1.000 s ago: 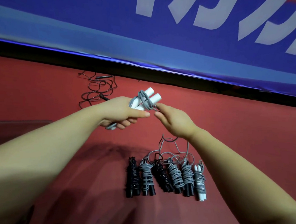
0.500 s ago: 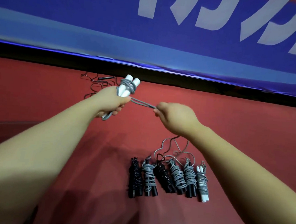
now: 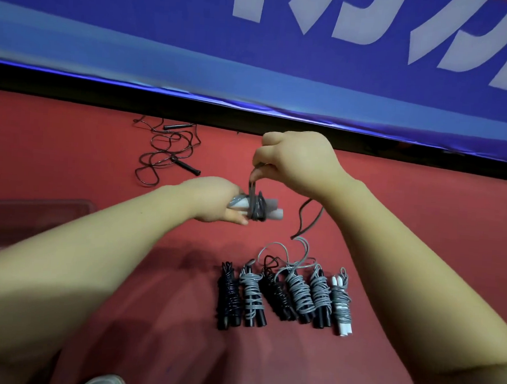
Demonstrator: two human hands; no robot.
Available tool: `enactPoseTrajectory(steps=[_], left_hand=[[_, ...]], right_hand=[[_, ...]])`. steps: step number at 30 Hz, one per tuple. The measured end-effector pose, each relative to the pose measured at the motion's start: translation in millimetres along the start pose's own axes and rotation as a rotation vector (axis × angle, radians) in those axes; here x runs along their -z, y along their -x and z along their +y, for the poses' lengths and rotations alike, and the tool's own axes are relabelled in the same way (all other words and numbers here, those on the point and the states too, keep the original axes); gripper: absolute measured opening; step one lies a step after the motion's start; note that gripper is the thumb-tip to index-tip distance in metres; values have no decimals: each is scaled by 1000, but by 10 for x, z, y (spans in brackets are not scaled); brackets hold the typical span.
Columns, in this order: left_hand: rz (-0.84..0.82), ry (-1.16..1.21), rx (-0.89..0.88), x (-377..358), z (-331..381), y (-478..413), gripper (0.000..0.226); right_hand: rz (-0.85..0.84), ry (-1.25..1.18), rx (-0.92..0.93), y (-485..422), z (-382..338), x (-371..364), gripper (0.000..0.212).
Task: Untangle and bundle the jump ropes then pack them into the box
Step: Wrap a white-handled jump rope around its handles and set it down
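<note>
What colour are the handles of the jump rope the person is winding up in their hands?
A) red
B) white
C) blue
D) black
B: the left hand grips a pair of white handles, while the right hand pinches the grey cord wrapped around them.

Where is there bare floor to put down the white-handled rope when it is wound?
Red floor is bare left of the row of bundles, toward the clear box, and in front of the row, nearer you. Crowded: loose grey loops behind the row, loose black rope near the wall.
</note>
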State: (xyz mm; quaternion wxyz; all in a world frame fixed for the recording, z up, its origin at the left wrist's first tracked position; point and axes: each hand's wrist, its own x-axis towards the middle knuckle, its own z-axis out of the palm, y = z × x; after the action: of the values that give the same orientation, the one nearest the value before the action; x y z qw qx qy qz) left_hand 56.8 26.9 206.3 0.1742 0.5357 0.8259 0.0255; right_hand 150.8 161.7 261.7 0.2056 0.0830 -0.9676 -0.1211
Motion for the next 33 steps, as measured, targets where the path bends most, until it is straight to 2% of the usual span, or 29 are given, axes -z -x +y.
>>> enactPoseTrajectory(steps=[3,5,7,8,10,12,13,17,21,24,27,30,33], left_hand=[[-9,26,-88,-41,46,30,41],[24,49,-112,-9,78,68,42],[89,88,-129,44,113,92,43],[128,126,-138,74,136,100,43],[210,220,-154,135,195,111,41],[277,317,-150,183,245,116,39],[287,376,-148,200,252,124,37],[204,718,-196,228,207,165,13],[266,864,-176,237,95,119,11],[320,867,-96,153,-44,50,6],[330,890,-32,66,-191,24,6],[385,882,-4,48,-290,6,7],[450,936,29,51,-327,-38,10]], right_hand=[[-100,-120,-194,85,123,-114,43],[-202,-206,-325,185,185,-259,42],[-273,-442,-488,319,170,-387,35],[-241,-560,-534,380,114,-440,28],[-54,-614,-573,464,-22,-606,16],[63,-619,-631,470,-163,-665,34],[45,-645,-641,459,-208,-663,42],[34,-777,-680,408,-175,-619,34],[15,-761,-679,414,-194,-597,38],[-118,-629,-585,396,-168,-606,32],[-237,-573,-610,389,-139,-608,29],[-249,-515,-621,376,-177,-592,31],[-268,-349,-549,326,-309,-570,31]])
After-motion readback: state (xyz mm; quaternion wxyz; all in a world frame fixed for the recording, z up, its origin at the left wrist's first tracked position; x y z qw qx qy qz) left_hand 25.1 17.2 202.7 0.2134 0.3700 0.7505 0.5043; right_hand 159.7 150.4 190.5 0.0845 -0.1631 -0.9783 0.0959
